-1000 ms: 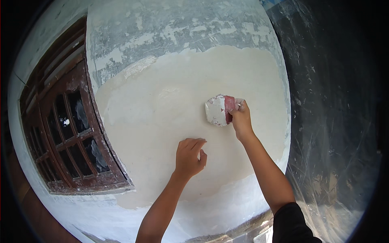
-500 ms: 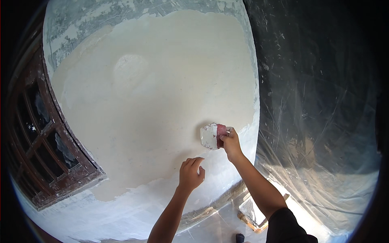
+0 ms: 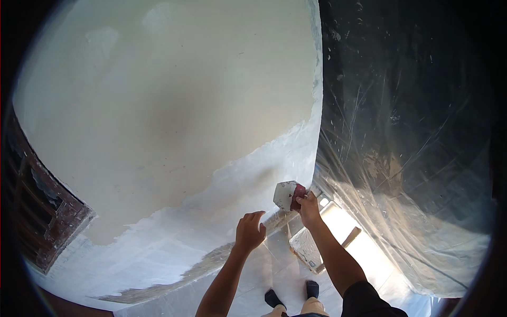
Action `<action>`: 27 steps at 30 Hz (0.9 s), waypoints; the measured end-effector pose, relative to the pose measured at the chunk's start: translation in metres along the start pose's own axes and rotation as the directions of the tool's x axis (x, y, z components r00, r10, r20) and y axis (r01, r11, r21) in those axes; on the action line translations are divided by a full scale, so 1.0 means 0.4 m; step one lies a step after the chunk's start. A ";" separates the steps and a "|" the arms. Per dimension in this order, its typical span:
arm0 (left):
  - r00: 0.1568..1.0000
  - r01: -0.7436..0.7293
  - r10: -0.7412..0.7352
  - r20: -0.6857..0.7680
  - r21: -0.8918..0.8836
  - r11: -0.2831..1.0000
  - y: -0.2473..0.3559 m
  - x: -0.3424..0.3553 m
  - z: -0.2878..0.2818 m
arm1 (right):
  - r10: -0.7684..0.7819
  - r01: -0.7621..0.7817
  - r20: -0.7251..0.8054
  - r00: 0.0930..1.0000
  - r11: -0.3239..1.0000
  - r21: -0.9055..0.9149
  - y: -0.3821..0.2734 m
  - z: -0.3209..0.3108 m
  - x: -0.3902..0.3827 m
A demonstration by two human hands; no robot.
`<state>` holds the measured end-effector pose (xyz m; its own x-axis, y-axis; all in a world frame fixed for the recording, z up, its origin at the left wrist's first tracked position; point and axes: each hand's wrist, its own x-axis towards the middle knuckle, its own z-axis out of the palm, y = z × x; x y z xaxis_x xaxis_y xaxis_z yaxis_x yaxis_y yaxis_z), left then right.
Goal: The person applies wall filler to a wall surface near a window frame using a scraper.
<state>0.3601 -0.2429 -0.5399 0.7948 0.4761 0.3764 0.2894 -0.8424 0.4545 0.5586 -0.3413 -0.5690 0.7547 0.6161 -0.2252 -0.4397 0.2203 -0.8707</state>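
Since half a second ago, the bare right hand (image 3: pixel 309 207) and its flat scraper with a pale, angular, spattered blade and a dark red grip (image 3: pixel 285 195) have moved nearer, from the coating's border to the foot of the wall; the view has tipped down too, bringing both dark-socked feet (image 3: pixel 312 289) in.

At far left is a dark brown wooden window with a barred frame (image 3: pixel 68 222), scuffed with white along its corner. Next to it, a smooth cream coating (image 3: pixel 158 148) covers most of the wall, its near border ragged and wavy against a chalky white strip (image 3: pixel 174 227). In front of that strip is the bare left hand (image 3: pixel 250 231), fingers side by side and bent, thumb apart from them, well left of the scraper.

The scraper lies just left of the right hand, which is clamped on its grip, thumb across the face; the blade points left, and whether it touches the wall cannot be told. Behind the right forearm, a whitish smeared rectangular piece with a light brown edge (image 3: pixel 306 243) rests on the grey floor (image 3: pixel 253 285). At far right hangs a wrinkled, translucent plastic sheet (image 3: pixel 401 132), dark and white-flecked, its near folds sunlit.
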 end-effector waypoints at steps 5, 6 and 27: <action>0.984 0.093 -0.086 0.158 -0.038 0.995 0.025 -0.052 0.171 | 0.077 -0.083 -0.089 0.993 0.994 -0.065 0.084 -0.172 -0.004; 0.977 0.108 -0.097 0.191 -0.048 0.993 0.030 -0.063 0.206 | 0.104 -0.112 -0.114 0.988 0.991 -0.067 0.096 -0.203 -0.007; 0.787 0.411 -0.279 0.550 -0.130 0.902 0.079 -0.331 0.667 | 0.081 -0.333 -0.412 0.908 0.736 -0.590 0.313 -0.744 -0.062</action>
<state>0.4062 -0.3999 -0.7908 0.8381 0.4712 -0.2748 0.5184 -0.5312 0.6701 0.6298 -0.5539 -0.8023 0.8501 0.2657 -0.4547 -0.2876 -0.4891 -0.8235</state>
